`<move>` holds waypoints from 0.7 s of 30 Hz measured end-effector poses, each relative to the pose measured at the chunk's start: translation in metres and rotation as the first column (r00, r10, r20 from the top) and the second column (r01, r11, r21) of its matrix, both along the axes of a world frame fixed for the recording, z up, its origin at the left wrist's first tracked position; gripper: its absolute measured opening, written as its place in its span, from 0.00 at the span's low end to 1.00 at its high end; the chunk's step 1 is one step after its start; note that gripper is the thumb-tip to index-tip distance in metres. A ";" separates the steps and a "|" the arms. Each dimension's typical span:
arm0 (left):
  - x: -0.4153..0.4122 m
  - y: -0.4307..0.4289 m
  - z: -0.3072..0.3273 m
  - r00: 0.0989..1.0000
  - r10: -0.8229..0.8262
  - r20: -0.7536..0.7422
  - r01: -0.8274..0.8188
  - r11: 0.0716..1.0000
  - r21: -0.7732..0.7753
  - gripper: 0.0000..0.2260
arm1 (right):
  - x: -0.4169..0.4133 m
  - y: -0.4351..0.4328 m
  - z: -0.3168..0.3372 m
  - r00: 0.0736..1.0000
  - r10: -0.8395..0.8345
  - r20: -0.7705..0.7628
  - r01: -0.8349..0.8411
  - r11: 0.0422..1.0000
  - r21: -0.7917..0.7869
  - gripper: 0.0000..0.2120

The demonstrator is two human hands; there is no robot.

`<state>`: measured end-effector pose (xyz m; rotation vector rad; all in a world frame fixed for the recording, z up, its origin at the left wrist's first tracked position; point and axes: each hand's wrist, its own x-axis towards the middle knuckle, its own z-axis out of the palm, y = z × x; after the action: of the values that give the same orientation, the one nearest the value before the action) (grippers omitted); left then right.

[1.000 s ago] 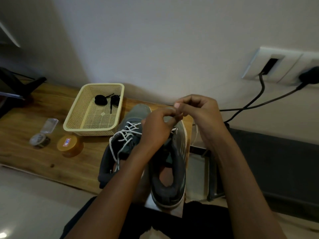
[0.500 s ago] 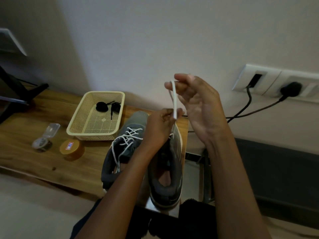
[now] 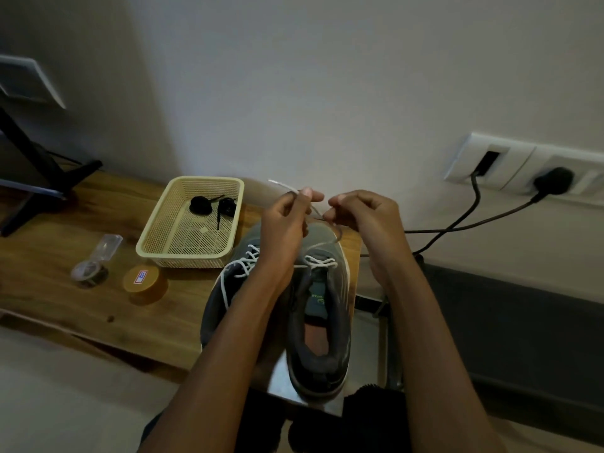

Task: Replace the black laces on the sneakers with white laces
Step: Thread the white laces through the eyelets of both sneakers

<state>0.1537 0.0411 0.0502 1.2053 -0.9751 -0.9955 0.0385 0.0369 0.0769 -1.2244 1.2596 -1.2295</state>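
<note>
Two grey sneakers stand side by side at the wooden table's right end. The left sneaker (image 3: 225, 289) is laced in white. The right sneaker (image 3: 323, 328) has a few white crossings near its toe. My left hand (image 3: 287, 220) pinches one end of the white lace (image 3: 322, 246) above the right sneaker, its tip sticking out to the left. My right hand (image 3: 362, 214) pinches the other strand close by. Two rolled black laces (image 3: 212, 206) lie in the cream basket (image 3: 157, 246).
An orange round tin (image 3: 145, 282) and a small clear open container (image 3: 94, 266) sit left of the sneakers. A black stand (image 3: 36, 178) is at the far left. Wall sockets (image 3: 523, 168) with black cables (image 3: 457, 223) are on the right. The wooden table (image 3: 49, 302) ends right of the sneakers.
My right hand came down from its raised pull and now sits level with my left hand. The lace went from a taut upright strand to slack between both hands.
</note>
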 end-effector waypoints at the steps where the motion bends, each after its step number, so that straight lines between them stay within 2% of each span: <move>1: 0.001 0.000 0.000 0.996 -0.015 0.092 0.018 0.999 -0.031 0.11 | 0.002 -0.001 -0.001 0.999 -0.019 -0.041 0.018 1.000 -0.014 0.06; 3: 0.002 0.001 -0.002 0.921 -0.097 0.377 0.136 0.988 -0.078 0.12 | 0.004 -0.001 -0.001 0.999 0.000 -0.053 -0.001 1.000 -0.020 0.04; 5: 0.002 0.003 -0.006 0.799 -0.205 0.566 0.264 0.964 -0.025 0.12 | 0.005 0.001 0.000 0.997 0.076 -0.026 -0.076 0.997 -0.030 0.04; 8: 0.000 0.003 -0.010 0.737 -0.271 0.619 0.312 0.949 0.043 0.10 | 0.007 0.005 0.000 0.998 0.056 -0.035 -0.058 0.996 -0.072 0.03; 10: 0.001 0.002 -0.011 0.761 -0.241 0.603 0.283 0.959 0.026 0.08 | 0.006 0.004 0.002 0.999 -0.035 0.033 0.037 0.996 -0.085 0.03; 11: 0.002 0.000 -0.012 0.786 -0.225 0.576 0.251 0.967 0.036 0.06 | 0.002 0.002 0.003 0.986 -0.144 0.089 0.153 0.983 -0.101 0.03; 12: 0.004 -0.001 -0.012 0.810 -0.206 0.548 0.204 0.977 0.066 0.05 | -0.004 0.000 0.005 0.939 -0.311 0.145 0.329 0.936 -0.124 0.03; 13: 0.007 -0.003 -0.015 0.824 -0.188 0.535 0.146 0.982 0.120 0.04 | -0.014 -0.002 0.009 0.845 -0.500 0.193 0.529 0.835 -0.150 0.03; 14: 0.011 -0.004 -0.018 0.823 -0.171 0.542 0.083 0.979 0.184 0.04 | -0.024 -0.003 0.014 0.717 -0.658 0.230 0.696 0.696 -0.178 0.03; 16: 0.017 -0.006 -0.024 0.784 -0.147 0.603 -0.031 0.961 0.274 0.05 | -0.041 0.000 0.024 0.514 -0.819 0.254 0.854 0.460 -0.242 0.05; 18: 0.020 -0.006 -0.028 0.713 -0.176 0.678 -0.073 0.944 0.322 0.07 | -0.048 0.001 0.031 0.455 -0.857 0.241 0.862 0.355 -0.363 0.08; 20: 0.020 -0.003 -0.027 0.682 -0.296 0.669 -0.026 0.904 0.427 0.09 | -0.044 0.002 0.037 0.491 -0.849 0.197 0.798 0.347 -0.493 0.09; 21: 0.018 -0.001 -0.026 0.676 -0.375 0.634 0.020 0.870 0.493 0.10 | -0.040 0.001 0.039 0.543 -0.825 0.155 0.740 0.384 -0.552 0.09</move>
<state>0.1718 0.0397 0.0244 2.0072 -1.5799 -0.9588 -0.0011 0.0380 0.1156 -1.1114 1.7634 -2.4178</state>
